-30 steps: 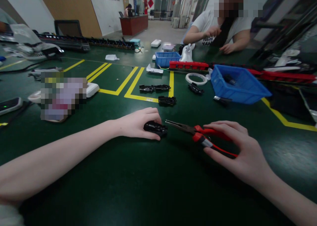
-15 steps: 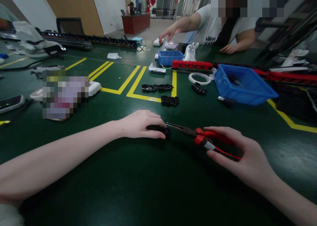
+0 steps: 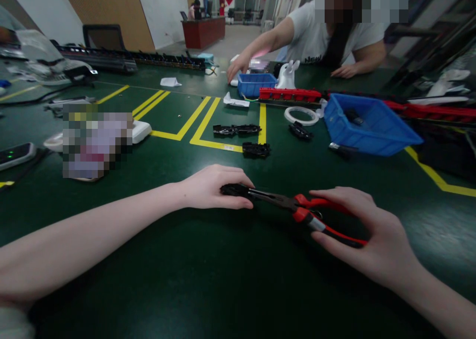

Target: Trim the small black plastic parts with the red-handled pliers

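Note:
On the dark green table, my left hand [image 3: 215,186] is closed around a small black plastic part [image 3: 235,190], partly hidden by the fingers. My right hand [image 3: 372,225] grips red-handled long-nose pliers [image 3: 297,207] by their spread handles. The pliers' jaw tips reach the right end of the black part, between my left thumb and fingers; whether they pinch it I cannot tell. Beyond my hands lie similar black parts: a longer pair [image 3: 237,130], one nearer [image 3: 256,149] and one to the right [image 3: 300,131].
At right stands a large blue bin [image 3: 372,126] with black pieces inside; a smaller blue bin [image 3: 256,84] is farther back. A white tape roll [image 3: 301,116] and a red rail [image 3: 290,95] lie near them. A co-worker's arm [image 3: 267,41] reaches across the far side.
The pliers' tips have moved left onto the end of the black part, which now sits more level with them. The co-worker's hand has shifted left and nearer.

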Demonstrator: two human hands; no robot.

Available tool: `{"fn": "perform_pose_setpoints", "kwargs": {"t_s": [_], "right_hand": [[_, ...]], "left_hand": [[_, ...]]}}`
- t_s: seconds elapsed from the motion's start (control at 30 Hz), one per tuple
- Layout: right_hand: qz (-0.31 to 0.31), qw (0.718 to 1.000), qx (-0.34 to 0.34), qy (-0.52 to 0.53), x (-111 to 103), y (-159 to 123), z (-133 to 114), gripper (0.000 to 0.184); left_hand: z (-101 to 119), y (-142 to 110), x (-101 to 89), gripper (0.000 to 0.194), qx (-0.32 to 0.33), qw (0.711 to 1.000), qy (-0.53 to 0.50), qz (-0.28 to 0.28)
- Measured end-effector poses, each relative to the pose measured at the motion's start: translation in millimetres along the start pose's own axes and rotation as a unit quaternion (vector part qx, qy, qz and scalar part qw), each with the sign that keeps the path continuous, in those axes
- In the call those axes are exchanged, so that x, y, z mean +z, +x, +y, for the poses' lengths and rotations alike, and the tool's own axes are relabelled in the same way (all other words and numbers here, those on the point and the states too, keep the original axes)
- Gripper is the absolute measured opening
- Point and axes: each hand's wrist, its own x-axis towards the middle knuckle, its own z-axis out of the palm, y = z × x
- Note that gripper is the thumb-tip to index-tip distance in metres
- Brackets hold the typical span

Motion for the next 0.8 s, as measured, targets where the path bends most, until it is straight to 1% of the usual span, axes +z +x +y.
{"fn": "perform_pose_setpoints", "kwargs": {"t_s": [0.17,0.33,0.5,0.67,0.8], "right_hand": [[0.001,1.000,-0.010,-0.022,0.1,-1.9,1.5,0.048],[0.008,0.999,-0.012,-0.030,-0.4,-2.8,1.4,0.048],[0.015,0.999,-0.013,-0.037,0.3,-1.7,1.0,0.046],[0.019,0.998,-0.022,-0.055,1.7,-3.1,2.6,0.046],[0.017,0.997,-0.033,-0.070,1.7,-5.0,4.0,0.047]], "left_hand": [[-0.6,-0.8,1.1,0.032,0.000,1.000,0.004,0.027],[-0.7,-0.9,0.4,0.033,-0.002,1.000,0.010,0.027],[-2.2,-0.6,-1.0,0.034,0.009,1.000,0.019,0.023],[-3.1,-0.7,0.0,0.036,0.007,0.999,0.018,0.032],[-4.2,-1.2,0.7,0.039,-0.002,0.999,0.019,0.027]]}}
